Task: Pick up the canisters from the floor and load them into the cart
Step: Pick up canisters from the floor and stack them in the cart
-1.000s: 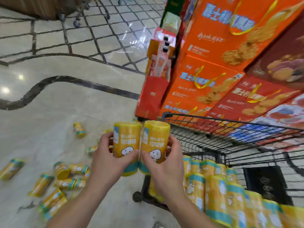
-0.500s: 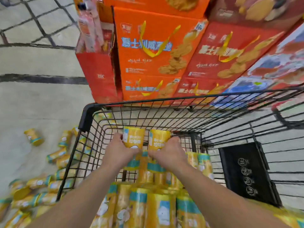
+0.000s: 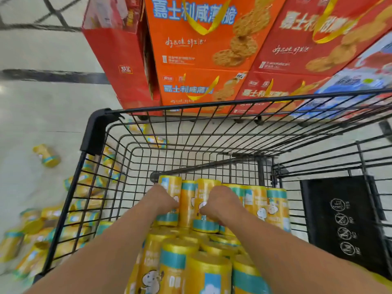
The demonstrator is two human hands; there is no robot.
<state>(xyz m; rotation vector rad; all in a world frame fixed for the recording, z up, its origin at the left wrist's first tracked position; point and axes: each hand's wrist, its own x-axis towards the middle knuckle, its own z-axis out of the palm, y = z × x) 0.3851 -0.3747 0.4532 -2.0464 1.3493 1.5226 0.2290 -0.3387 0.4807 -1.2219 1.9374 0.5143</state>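
Left grip [image 3: 163,201] curled round 1 yellow canister [image 3: 169,187]; right grip [image 3: 221,203] curled round 1 second canister [image 3: 206,187]. Both inside the black wire cart [image 3: 212,105], touching the loaded canisters [image 3: 174,262]. Floor canisters [image 3: 46,155]: blurred, perhaps 12. 2 orange boxes [image 3: 201,49], "嘉士利"; 1 red box [image 3: 118,60], "双汇".

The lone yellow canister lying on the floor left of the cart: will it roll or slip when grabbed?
Likely to roll if nudged: the lone canister is a cylinder on its side on glossy floor. Probably light and stiff: the left hand and right hand each grip one like it in the cart. Its shiny wrap may be slippery.
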